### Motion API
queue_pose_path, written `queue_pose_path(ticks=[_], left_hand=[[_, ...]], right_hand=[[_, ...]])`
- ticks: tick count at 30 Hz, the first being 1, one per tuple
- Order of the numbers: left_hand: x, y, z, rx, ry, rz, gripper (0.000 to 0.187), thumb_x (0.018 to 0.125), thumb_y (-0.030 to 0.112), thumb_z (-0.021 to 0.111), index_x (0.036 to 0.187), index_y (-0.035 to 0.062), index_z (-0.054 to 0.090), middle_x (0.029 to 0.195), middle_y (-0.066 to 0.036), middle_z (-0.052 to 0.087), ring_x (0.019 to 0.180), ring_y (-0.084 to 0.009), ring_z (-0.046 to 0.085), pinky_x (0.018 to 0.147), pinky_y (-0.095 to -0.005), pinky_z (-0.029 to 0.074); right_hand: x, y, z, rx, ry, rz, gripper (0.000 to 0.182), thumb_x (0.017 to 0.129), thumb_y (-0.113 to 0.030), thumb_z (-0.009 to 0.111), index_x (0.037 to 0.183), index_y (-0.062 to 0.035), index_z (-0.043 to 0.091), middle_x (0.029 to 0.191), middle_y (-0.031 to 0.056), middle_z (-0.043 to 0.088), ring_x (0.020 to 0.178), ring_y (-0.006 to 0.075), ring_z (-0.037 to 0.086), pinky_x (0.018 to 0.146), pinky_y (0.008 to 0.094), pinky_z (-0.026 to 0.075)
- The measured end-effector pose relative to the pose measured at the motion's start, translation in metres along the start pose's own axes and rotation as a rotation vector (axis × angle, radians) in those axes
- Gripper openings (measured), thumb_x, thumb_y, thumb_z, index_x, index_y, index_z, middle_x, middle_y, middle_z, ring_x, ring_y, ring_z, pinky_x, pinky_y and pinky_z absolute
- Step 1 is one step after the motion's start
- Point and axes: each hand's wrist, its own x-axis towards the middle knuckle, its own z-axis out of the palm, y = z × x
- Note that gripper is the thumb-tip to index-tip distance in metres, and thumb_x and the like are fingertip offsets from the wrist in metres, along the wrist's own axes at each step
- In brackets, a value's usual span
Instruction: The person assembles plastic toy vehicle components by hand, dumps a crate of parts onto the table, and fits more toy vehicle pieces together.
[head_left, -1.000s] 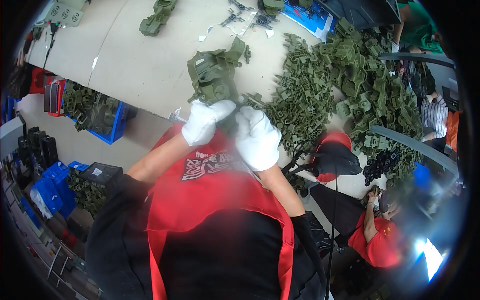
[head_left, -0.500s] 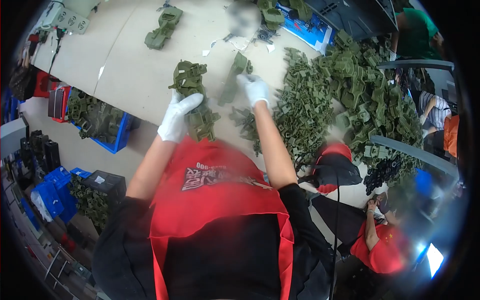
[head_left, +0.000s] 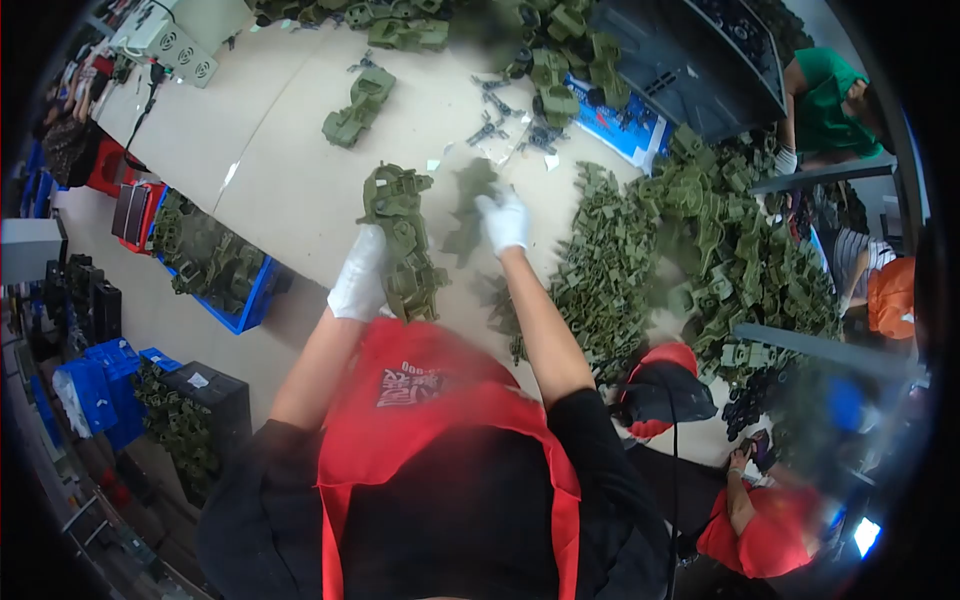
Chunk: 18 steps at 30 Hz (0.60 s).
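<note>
My left hand (head_left: 358, 275), in a white glove, is closed on the side of a long olive-green plastic toy vehicle chassis (head_left: 405, 245) with uneven moulded edges. Its fingers are partly hidden beneath the piece. To the right, my gloved right hand (head_left: 506, 221) pinches a second olive-green plastic part (head_left: 468, 210), which is smeared by motion. The two pieces are held side by side, a small gap apart, above the pale table (head_left: 290, 190). Farther back on the tabletop lies another olive-green vehicle part (head_left: 358, 107).
A heap of small green parts (head_left: 610, 280) and larger green pieces (head_left: 720, 230) covers the right side. Small dark parts (head_left: 487, 128) lie ahead near a blue printed sheet (head_left: 620, 125). A blue crate (head_left: 245, 310) of parts stands left. Co-workers (head_left: 765, 530) sit at right.
The view has tipped up, so more of the table's far side shows. My left thumb no longer lies across the chassis. The part in my right hand has turned and blurred.
</note>
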Motion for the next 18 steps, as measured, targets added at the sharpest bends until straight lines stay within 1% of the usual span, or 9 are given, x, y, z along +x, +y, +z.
queue_pose_path(ticks=[1,3,5,7,8,9,12,16,18], left_hand=[[0.005,-0.001,0.002,0.050,0.005,0.022,0.093,0.074,0.072,0.060,0.137,0.0065,0.042,0.123,-0.010,0.056,0.106,-0.0233,0.059,0.088,-0.0435,0.053],[0.008,-0.009,0.007,0.145,0.021,0.041,0.103,0.067,0.079,0.058,0.138,0.0062,0.041,0.124,-0.010,0.056,0.109,-0.0230,0.057,0.090,-0.0433,0.052],[0.010,-0.006,0.027,0.155,-0.065,0.008,0.106,0.067,0.082,0.054,0.138,0.0051,0.040,0.126,-0.009,0.054,0.112,-0.0220,0.056,0.095,-0.0413,0.050],[0.014,-0.007,0.052,0.116,-0.177,0.065,0.098,0.072,0.073,0.064,0.139,0.0057,0.039,0.119,-0.007,0.055,0.106,-0.0180,0.055,0.088,-0.0338,0.050],[0.018,-0.013,0.058,0.151,-0.222,0.144,0.099,0.072,0.075,0.062,0.138,0.0046,0.040,0.123,-0.006,0.054,0.107,-0.0156,0.055,0.089,-0.0309,0.049],[0.018,-0.014,0.064,0.156,-0.242,0.138,0.099,0.072,0.075,0.062,0.138,0.0046,0.040,0.123,-0.006,0.054,0.107,-0.0156,0.055,0.089,-0.0309,0.049],[0.017,-0.015,0.074,0.172,-0.309,0.126,0.101,0.070,0.077,0.061,0.138,0.0045,0.042,0.123,-0.005,0.055,0.106,-0.0135,0.056,0.090,-0.0296,0.048],[0.013,-0.016,0.072,0.196,-0.262,0.112,0.098,0.069,0.073,0.068,0.135,0.0041,0.045,0.118,-0.004,0.058,0.107,-0.0139,0.055,0.091,-0.0305,0.046],[0.008,-0.012,0.082,0.287,-0.223,0.092,0.087,0.072,0.054,0.078,0.134,0.0043,0.045,0.121,-0.004,0.056,0.108,-0.0151,0.055,0.094,-0.0316,0.045]], right_hand=[[-0.003,-0.001,-0.015,0.228,0.047,-0.005,0.038,0.082,-0.017,0.067,0.118,-0.0079,0.064,0.114,0.0165,0.066,0.106,0.0291,0.064,0.092,0.0372,0.048],[-0.039,-0.077,-0.070,0.365,0.024,-0.050,0.035,0.083,-0.015,0.066,0.118,-0.0128,0.065,0.112,0.0129,0.067,0.104,0.0237,0.065,0.091,0.0334,0.049],[-0.080,-0.137,-0.112,0.037,-0.040,-0.201,0.029,0.083,-0.016,0.065,0.112,-0.0123,0.067,0.107,0.0133,0.069,0.100,0.0266,0.066,0.088,0.0342,0.051],[-0.104,-0.162,-0.122,-0.213,0.098,-0.633,0.029,0.082,-0.011,0.067,0.111,-0.0109,0.068,0.090,0.0101,0.072,0.076,0.0205,0.069,0.071,0.0308,0.054],[-0.116,-0.176,-0.125,-0.238,0.097,-0.598,0.027,0.080,-0.011,0.066,0.107,-0.0111,0.068,0.097,0.0130,0.070,0.082,0.0275,0.070,0.074,0.0339,0.055],[-0.125,-0.184,-0.126,-0.343,0.090,-0.524,0.023,0.081,-0.011,0.066,0.104,-0.0118,0.068,0.095,0.0129,0.070,0.079,0.0296,0.069,0.072,0.0346,0.055],[-0.133,-0.189,-0.127,-0.337,0.128,-0.515,0.023,0.080,-0.011,0.066,0.103,-0.0128,0.068,0.091,0.0121,0.069,0.076,0.0304,0.068,0.068,0.0349,0.055],[-0.133,-0.187,-0.124,-0.367,0.160,-0.579,0.023,0.079,-0.011,0.067,0.102,-0.0132,0.068,0.086,0.0101,0.068,0.070,0.0300,0.066,0.063,0.0352,0.055],[-0.129,-0.184,-0.121,-0.368,0.184,-0.580,0.022,0.078,-0.011,0.067,0.101,-0.0132,0.068,0.084,0.0095,0.068,0.068,0.0301,0.066,0.062,0.0354,0.055]])
